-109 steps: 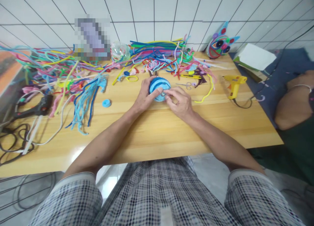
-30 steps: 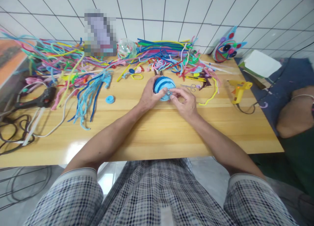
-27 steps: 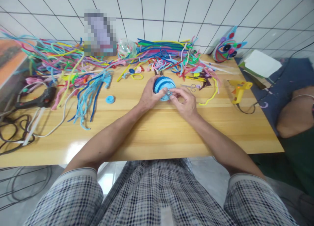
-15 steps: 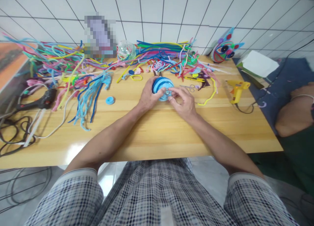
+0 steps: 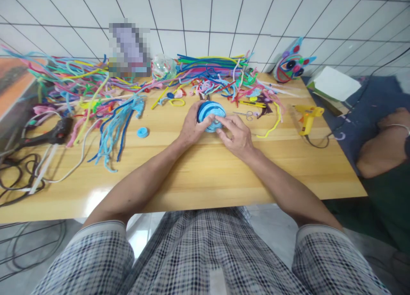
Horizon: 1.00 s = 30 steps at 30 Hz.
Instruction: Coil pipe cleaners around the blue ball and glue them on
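Note:
A ball wound with light and dark blue pipe cleaners (image 5: pixel 209 110) is held just above or on the wooden table, between my hands. My left hand (image 5: pixel 192 126) wraps round its left side, the thumb lying across the front. On the right, my right hand (image 5: pixel 236 134) has its index fingertip pressed on the ball's front near my left thumb, and its own thumb at the lower edge. What lies under these fingertips is too small to make out. A small coil of light blue pipe cleaner (image 5: pixel 142 132) sits on the table to the left, beside loose blue pipe cleaners (image 5: pixel 110 137).
Heaps of coloured pipe cleaners (image 5: pixel 211 66) line the back by the tiled wall. Scissors (image 5: pixel 246 114) lie behind my right hand. A yellow glue gun (image 5: pixel 307 117) is at the right, a black one (image 5: pixel 60 132) at the left with cables. Another person's arm (image 5: pixel 382 147) is at far right.
My right hand's fingers have shifted slightly left over the ball, and its index finger now reaches nearer my left thumb. The left hand keeps its hold. The view has moved a little.

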Each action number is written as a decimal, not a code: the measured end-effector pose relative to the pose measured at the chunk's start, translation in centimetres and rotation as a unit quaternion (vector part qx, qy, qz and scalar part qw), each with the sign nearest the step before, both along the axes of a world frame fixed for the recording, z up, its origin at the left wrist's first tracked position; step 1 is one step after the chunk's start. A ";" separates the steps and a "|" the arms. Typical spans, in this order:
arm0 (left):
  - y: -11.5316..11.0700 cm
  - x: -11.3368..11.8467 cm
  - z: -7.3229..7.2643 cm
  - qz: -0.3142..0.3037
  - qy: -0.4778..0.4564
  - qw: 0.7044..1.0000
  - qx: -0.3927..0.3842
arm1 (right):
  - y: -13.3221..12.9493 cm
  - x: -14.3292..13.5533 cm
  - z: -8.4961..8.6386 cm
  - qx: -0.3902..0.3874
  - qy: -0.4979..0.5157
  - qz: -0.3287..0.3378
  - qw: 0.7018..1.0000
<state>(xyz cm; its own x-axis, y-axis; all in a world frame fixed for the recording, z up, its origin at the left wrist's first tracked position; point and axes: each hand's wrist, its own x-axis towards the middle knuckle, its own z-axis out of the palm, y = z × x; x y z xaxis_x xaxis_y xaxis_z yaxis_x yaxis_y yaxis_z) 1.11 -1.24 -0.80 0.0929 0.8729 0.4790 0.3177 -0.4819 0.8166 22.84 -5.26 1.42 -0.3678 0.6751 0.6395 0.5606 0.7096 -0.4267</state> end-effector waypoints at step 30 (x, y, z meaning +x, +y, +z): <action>-0.4 0.9 0.1 -0.005 -0.055 0.997 -0.058 | 2.4 20.7 6.7 -0.062 0.159 -0.500 0.849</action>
<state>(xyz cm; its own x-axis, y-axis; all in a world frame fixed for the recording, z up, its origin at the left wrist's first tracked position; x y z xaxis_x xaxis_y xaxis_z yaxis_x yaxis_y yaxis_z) 2.03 -1.67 -0.66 0.0547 0.9220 0.3833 0.2194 -0.3856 0.8962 43.52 -2.85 8.10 0.6067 0.6184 0.4995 0.6982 -0.1143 -0.7067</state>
